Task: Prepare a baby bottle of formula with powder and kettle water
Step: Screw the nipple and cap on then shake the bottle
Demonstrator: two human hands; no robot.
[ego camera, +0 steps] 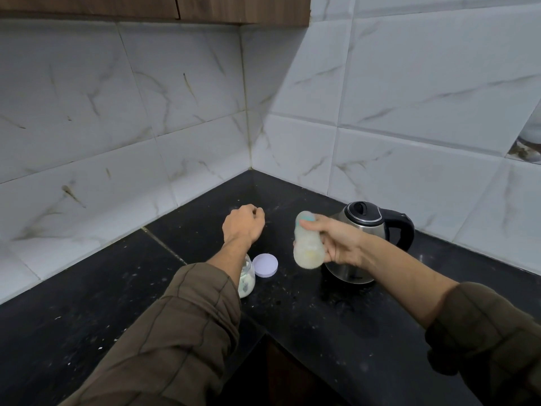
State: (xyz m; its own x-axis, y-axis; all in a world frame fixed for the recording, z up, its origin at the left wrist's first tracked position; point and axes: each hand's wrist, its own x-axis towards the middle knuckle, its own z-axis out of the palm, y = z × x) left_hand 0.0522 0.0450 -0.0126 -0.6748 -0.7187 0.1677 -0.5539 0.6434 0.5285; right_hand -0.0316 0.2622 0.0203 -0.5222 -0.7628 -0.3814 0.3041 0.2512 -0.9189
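My right hand (pixel 336 241) grips a baby bottle (pixel 307 244) of pale milky liquid, held in the air and blurred, just left of the steel kettle (pixel 366 244). The kettle has a black lid and handle and stands on the black counter (pixel 322 332). My left hand (pixel 243 222) hovers over the counter with its fingers curled in and nothing visible in them. A glass jar of white powder (pixel 247 281) stands open under my left forearm, partly hidden by it. Its lilac lid (pixel 265 265) lies flat beside it.
The counter forms an L in a corner of white marbled wall tiles (pixel 175 112). A brown wooden cabinet (pixel 146 7) hangs above. The counter's inner edge drops off at bottom centre. White specks dot the counter surface.
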